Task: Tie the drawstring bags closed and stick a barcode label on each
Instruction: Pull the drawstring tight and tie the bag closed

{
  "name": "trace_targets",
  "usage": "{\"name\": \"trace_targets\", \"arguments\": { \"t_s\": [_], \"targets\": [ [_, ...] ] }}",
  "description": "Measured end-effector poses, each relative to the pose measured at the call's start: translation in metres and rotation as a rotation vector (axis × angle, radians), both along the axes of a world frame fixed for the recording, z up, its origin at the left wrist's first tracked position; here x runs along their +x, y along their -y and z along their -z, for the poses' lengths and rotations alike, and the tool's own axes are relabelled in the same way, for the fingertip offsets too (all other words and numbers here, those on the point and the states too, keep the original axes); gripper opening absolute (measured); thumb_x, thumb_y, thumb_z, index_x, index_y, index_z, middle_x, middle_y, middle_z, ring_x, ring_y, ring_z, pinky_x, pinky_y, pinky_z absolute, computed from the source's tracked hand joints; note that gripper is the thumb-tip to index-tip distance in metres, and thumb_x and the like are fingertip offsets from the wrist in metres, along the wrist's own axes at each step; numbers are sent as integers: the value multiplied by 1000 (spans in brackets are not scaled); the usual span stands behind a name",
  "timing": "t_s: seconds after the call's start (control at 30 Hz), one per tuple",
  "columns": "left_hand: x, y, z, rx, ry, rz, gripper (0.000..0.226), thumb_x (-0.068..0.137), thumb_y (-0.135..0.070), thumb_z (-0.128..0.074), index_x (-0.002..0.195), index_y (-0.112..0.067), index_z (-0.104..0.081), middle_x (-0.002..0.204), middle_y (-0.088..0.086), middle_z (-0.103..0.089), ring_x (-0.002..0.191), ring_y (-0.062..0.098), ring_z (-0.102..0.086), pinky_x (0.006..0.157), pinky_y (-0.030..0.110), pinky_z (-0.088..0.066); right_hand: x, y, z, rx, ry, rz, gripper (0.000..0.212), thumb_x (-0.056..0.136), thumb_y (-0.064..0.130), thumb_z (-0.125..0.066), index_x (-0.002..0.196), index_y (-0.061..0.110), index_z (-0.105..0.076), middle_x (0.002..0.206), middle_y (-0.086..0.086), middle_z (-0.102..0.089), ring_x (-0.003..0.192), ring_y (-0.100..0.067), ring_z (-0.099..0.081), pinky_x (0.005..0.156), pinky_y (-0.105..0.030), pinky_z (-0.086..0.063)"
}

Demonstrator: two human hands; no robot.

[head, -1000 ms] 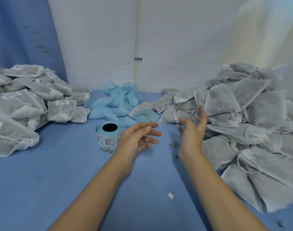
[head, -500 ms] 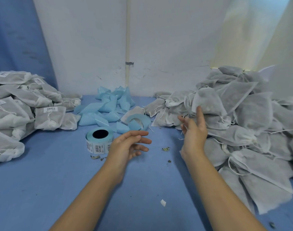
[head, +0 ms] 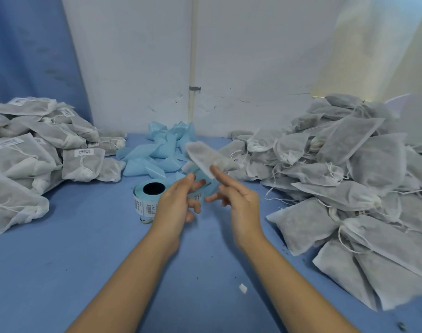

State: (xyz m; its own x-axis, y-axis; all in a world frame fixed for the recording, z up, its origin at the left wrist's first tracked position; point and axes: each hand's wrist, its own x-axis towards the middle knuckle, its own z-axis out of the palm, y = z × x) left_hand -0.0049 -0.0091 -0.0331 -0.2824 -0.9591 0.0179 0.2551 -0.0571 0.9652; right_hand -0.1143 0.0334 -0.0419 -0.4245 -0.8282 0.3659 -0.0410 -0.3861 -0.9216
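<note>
The drawstring bag (head: 206, 157) tilts just above the right hand (head: 241, 205), touched only by a straight forefinger. The left hand (head: 176, 205) waits slack and empty, with the label roll (head: 145, 205) handily beside it.

A blurred drawstring bag (head: 206, 157) has appeared just above the right hand (head: 239, 203).

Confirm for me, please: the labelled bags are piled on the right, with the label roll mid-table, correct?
Not quite. The head view shows the labelled bags piled on the left, not the right; the label roll is mid-table, as you said.
</note>
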Motion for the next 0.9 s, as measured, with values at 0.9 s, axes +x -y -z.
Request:
{"name": "trace_targets", "arguments": {
  "t_s": [0.9],
  "targets": [
    [9, 4, 16, -16, -81, 114, 24, 98, -5, -44, 110, -20, -59, 116, -3, -62, 77, 22, -72, 62, 27, -57, 3, 5, 12, 32, 291, 165, 4, 92, 18, -61, 95, 19, -65, 85, 12, -72, 81, -3, -66, 71, -17, -52]
  ]
}}
